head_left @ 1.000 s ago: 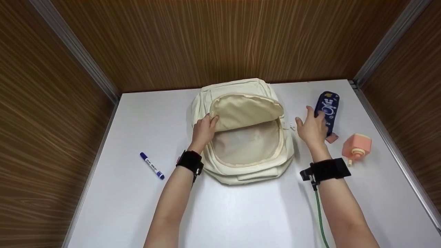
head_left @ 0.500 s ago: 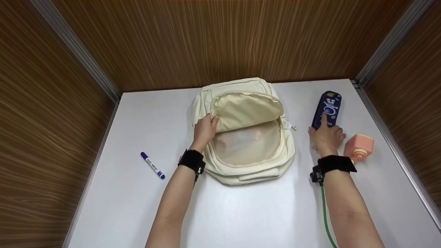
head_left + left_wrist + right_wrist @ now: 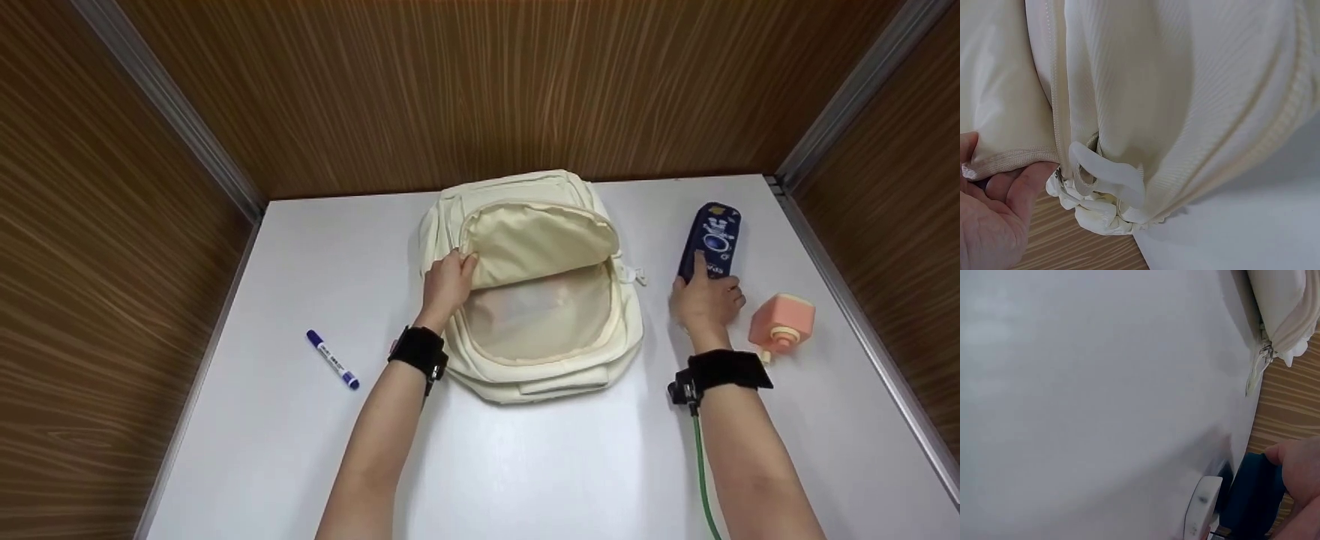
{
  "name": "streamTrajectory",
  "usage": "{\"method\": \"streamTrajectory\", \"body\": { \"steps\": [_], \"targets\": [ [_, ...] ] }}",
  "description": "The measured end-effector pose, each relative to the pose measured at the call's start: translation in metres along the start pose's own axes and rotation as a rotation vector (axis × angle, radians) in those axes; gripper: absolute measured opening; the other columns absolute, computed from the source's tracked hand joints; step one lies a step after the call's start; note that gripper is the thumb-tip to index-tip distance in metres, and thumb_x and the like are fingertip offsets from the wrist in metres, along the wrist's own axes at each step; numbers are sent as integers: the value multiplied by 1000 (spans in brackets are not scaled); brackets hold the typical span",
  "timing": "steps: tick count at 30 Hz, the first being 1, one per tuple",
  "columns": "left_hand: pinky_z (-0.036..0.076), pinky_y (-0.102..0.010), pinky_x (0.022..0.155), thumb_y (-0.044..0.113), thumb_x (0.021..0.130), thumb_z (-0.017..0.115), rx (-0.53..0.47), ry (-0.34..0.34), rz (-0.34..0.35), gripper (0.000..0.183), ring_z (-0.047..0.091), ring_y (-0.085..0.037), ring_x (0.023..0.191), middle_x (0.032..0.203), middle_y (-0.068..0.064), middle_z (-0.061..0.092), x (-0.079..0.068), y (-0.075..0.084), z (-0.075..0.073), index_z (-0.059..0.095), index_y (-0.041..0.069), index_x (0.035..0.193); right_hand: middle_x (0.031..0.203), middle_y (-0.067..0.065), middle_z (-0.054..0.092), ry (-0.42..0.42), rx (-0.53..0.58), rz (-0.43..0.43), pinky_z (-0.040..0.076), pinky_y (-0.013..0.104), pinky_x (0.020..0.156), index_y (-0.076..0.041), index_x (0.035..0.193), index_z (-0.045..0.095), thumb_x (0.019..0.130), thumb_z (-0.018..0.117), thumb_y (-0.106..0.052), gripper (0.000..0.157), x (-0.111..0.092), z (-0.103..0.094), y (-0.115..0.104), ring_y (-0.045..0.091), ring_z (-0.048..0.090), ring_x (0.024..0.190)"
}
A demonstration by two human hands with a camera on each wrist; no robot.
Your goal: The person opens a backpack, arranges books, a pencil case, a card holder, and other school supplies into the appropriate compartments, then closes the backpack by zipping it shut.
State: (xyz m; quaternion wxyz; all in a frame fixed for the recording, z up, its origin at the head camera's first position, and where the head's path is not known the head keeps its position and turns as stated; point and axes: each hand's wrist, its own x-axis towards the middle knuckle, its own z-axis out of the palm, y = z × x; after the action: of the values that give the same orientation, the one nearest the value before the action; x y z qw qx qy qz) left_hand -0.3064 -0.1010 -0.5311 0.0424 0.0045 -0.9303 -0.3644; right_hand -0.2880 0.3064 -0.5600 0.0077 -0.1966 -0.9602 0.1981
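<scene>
Spanning the near end of a navy pencil case [image 3: 718, 229], the person's right hand [image 3: 705, 304] lays a straight index finger along its top, thumb at the left edge, the other fingers bent at the right side. The case lies flat towards the far right of the white table [image 3: 525, 465], its printed face up. From the right wrist, I see the thumb against the case and a small pale block [image 3: 1202, 506] just beside it; what that block is, I can't tell.

Near the hand sits a pink, boxy item [image 3: 784, 319] with a round cream fitting. Well to the left of the case lies a cream backpack [image 3: 540, 315], a white clip [image 3: 634, 276] at its side. The left hand [image 3: 446, 289] pinches the edge of its raised flap [image 3: 536, 240], fingers close together. Farther left, a blue-capped marker [image 3: 332, 360] rests at a slant. Wood-grain panels [image 3: 510, 90] wall the table in.
</scene>
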Motion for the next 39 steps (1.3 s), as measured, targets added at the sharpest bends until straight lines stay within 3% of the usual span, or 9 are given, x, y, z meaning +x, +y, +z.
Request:
{"method": "streamTrajectory", "body": {
  "steps": [8,15,24,29,34,39],
  "targets": [
    [46,-49,68,37,102,51,23,20,23,39,57,-31,68,68,-9,54,-1,1,2,43,14,72,125,50,29,199,129,-31,30,68,91,-10,154,29,102,43,-31,58,-14,1,-7,65,42,105],
    [46,-50,70,38,103,50,24,17,23,38,60,-34,72,73,-13,59,-2,0,2,43,14,74,131,43,27,312,290,4,34,66,94,-10,150,39,100,49,-30,54,-20,-3,-12,59,40,112],
    [46,-49,70,38,102,50,17,14,14,37,60,-33,72,77,-14,62,-1,-1,2,48,12,76,136,39,27,358,402,-85,27,65,96,-11,147,44,100,52,-31,51,-33,-14,-24,57,41,117],
    [45,-50,73,39,102,50,11,17,10,38,61,-34,74,76,-13,63,0,0,-1,49,12,76,141,31,27,321,487,-107,23,66,96,-17,148,43,99,51,-36,53,-48,-30,-39,50,42,123],
    [45,-48,73,38,102,50,-22,38,5,38,58,-31,71,66,-5,51,3,7,-12,46,14,74,141,26,31,331,575,-207,27,68,95,-20,147,46,98,54,-36,52,-64,-49,-55,44,41,126],
    [44,-44,64,38,102,51,-70,62,-12,38,53,-27,65,63,-1,41,10,18,-26,43,14,74,134,25,39,438,653,-366,39,54,95,-19,141,53,96,57,-31,47,-80,-64,-68,35,44,120]
  ]
}}
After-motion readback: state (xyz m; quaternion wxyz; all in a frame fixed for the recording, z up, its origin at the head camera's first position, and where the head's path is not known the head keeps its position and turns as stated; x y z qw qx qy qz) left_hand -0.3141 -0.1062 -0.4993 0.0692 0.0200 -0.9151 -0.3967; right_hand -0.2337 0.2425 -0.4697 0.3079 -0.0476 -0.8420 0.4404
